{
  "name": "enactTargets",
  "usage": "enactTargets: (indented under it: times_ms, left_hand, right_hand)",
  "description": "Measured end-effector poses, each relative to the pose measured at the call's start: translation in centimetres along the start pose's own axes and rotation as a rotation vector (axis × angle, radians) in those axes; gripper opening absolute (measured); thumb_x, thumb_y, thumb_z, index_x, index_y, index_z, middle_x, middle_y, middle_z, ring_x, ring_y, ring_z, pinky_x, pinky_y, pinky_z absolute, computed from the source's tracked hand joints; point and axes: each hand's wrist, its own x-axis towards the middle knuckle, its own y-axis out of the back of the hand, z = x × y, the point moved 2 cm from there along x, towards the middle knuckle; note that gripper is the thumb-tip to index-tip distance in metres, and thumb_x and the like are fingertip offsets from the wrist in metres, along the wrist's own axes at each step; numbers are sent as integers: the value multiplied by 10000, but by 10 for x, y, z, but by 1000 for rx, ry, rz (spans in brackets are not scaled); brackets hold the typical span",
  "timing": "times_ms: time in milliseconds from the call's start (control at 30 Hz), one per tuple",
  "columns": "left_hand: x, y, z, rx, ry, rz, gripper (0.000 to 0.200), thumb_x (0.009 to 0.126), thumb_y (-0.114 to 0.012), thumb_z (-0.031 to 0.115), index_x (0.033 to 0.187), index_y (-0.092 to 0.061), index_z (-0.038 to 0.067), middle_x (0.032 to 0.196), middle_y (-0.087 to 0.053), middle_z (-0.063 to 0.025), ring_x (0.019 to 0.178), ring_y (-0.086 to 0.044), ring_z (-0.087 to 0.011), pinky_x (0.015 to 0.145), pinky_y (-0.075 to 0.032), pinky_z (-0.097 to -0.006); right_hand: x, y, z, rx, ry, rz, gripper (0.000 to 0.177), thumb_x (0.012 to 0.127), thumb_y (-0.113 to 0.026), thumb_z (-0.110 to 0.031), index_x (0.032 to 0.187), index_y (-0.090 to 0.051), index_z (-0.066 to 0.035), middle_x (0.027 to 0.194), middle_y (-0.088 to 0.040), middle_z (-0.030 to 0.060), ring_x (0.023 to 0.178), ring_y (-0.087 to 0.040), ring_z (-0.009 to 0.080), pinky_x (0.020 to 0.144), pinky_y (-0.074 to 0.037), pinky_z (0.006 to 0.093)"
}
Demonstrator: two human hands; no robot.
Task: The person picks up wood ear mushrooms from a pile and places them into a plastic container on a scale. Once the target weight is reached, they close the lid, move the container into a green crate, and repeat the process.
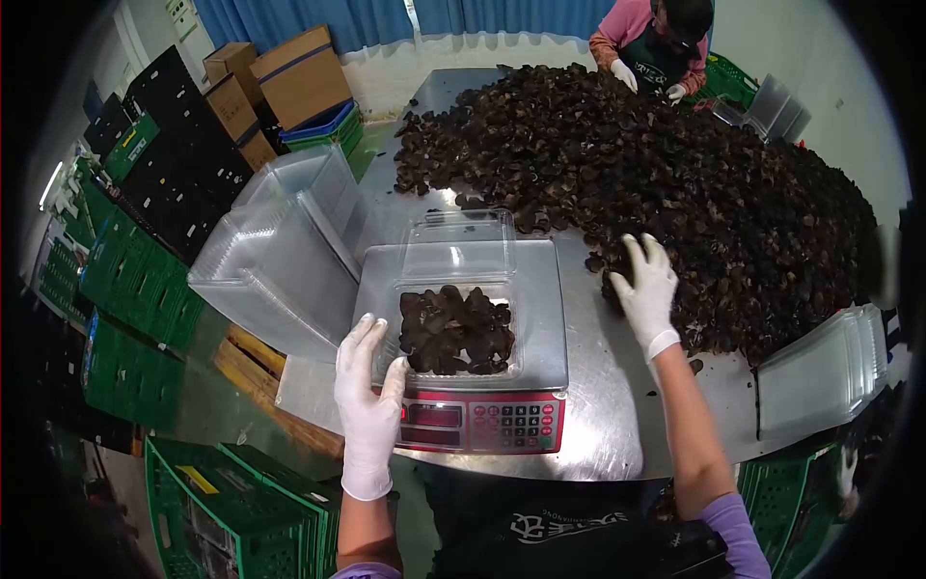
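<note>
A clear plastic box (516, 333) with its lid folded back lies on the metal pan of a red scale (477, 423). Dark, wrinkled mushroom pieces (455, 330) fill much of the box. My left hand (369, 400), in a white glove, is at the left front corner of the box, thumb and fingers apart, holding nothing that shows. At the near left edge of a large heap of the same dark pieces (617, 164), my gloved right hand (646, 288) has its fingers spread, with no piece visibly gripped.
Stacked clear boxes (275, 265) stand left of the scale, and more (825, 372) lie at the right edge. A co-worker (656, 48) is behind the heap. Green crates (231, 507) sit below the metal table (603, 386) at the left. Cardboard boxes (301, 77) are farther back.
</note>
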Motion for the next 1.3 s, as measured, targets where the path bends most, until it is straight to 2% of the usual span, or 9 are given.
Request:
enactTargets:
  times_ms: [67,200,400,600,667,767,967,1167,1300]
  left_hand:
    - [-9,3,5,1,-33,26,408,788,-651,-37,1194,-624,0,1270,-582,-188,1192,-555,-342,1026,-433,-405]
    - [-37,-13,39,-47,-134,-22,340,755,-603,-91,1080,-653,-2,1124,-663,-141,1054,-633,-298,939,-477,-397]
    - [-112,-102,80,-370,-294,-719,491,855,-661,126,1309,-516,10,1192,-600,-148,1090,-577,-317,922,-474,-411]
    - [-138,-141,93,-246,-237,-1049,572,897,-628,234,1378,-442,-15,1266,-546,-185,1173,-529,-341,990,-448,-421]
    - [-146,-150,85,-279,-128,-1059,563,871,-662,236,1311,-486,-68,1258,-553,-231,1204,-528,-360,1011,-442,-427]
    - [-136,-156,92,-257,-195,-926,272,839,-629,160,965,-485,-33,989,-558,-238,922,-586,-424,769,-488,-497]
    - [-113,-199,112,116,-334,-895,520,876,-563,176,1355,-460,2,1230,-570,-234,1072,-585,-383,855,-523,-458]
    - [-101,-281,119,301,-430,-614,374,833,-575,140,1203,-610,91,1154,-603,-166,1063,-589,-308,813,-538,-399]
    - [-101,-298,119,307,-395,-737,273,762,-647,132,1029,-669,81,1066,-599,-126,999,-606,-274,715,-544,-351]
  right_hand:
    - [-24,-23,65,-237,-96,-120,514,789,-731,-225,1273,-590,-125,1400,-458,191,1323,-408,356,1012,-401,475]
    - [-81,-5,90,138,58,-242,285,789,-710,-123,1072,-694,-95,1237,-594,143,1165,-540,329,989,-411,409]
    - [-142,56,63,250,-11,-307,239,766,-673,-21,995,-712,-74,1164,-636,122,1111,-578,307,957,-437,407]
    - [-166,79,83,309,-159,-117,196,833,-656,12,1011,-695,-58,1134,-643,130,1037,-595,304,923,-466,381]
    - [-164,84,79,271,-105,-79,192,820,-656,17,1002,-690,-35,1091,-666,135,1002,-616,320,903,-477,381]
    - [-172,89,81,249,-137,-52,169,813,-671,3,976,-689,-37,1052,-670,143,998,-628,314,888,-485,386]
    - [-180,81,90,215,-157,-59,168,801,-673,-2,959,-689,-57,980,-665,105,951,-631,299,861,-486,377]
    - [-154,66,74,297,-280,-131,184,794,-674,-115,973,-696,-74,1011,-650,107,861,-639,295,778,-519,393]
    - [-145,40,88,302,-309,-225,155,845,-668,-86,989,-685,-34,904,-616,106,812,-631,269,734,-502,352]
